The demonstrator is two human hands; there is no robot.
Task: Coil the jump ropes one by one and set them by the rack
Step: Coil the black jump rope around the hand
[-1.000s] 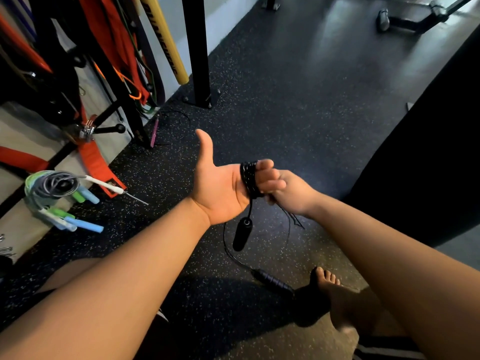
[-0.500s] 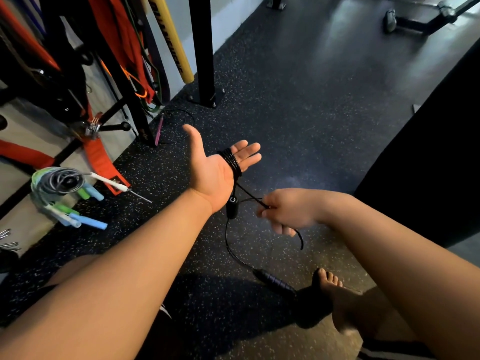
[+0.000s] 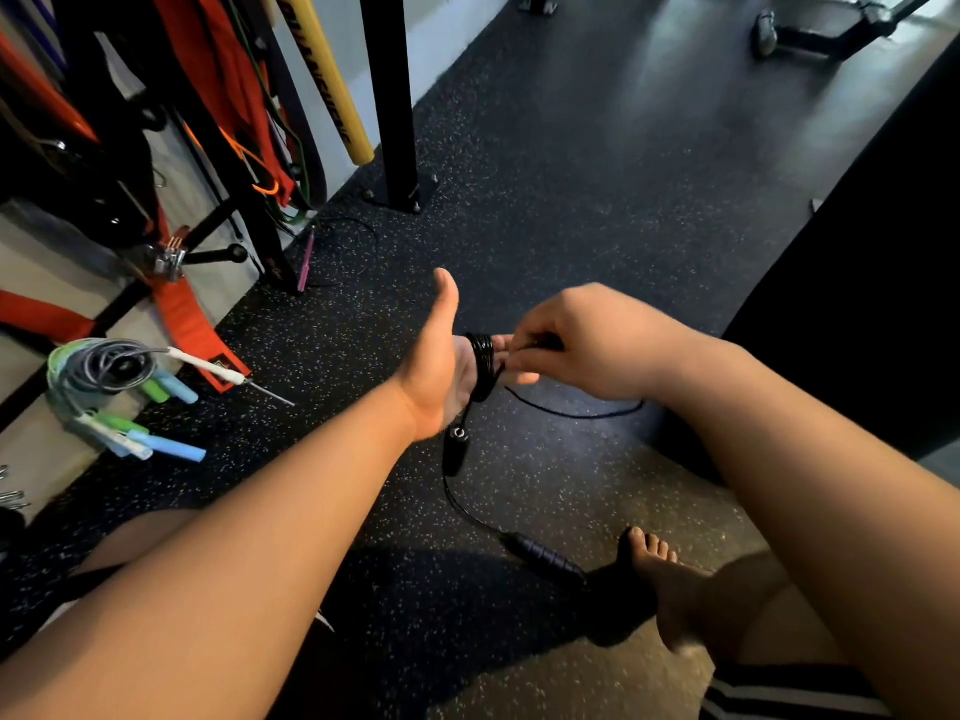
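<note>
My right hand (image 3: 582, 345) pinches the black jump rope (image 3: 483, 368) where it is wound round my flat, thumb-up left hand (image 3: 439, 374). One handle (image 3: 456, 452) hangs under the palm, and the second handle (image 3: 545, 558) lies on the floor (image 3: 571, 174). The yellow bar's (image 3: 322, 80) lettering is unreadable.

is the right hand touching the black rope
Touching: the head view shows the right hand pinching the black rope just where it winds round the left hand.

floor (image 3: 597, 200): dark speckled rubber | wall (image 3: 439, 28): pale | black steel post (image 3: 387, 96): bolted down
</note>
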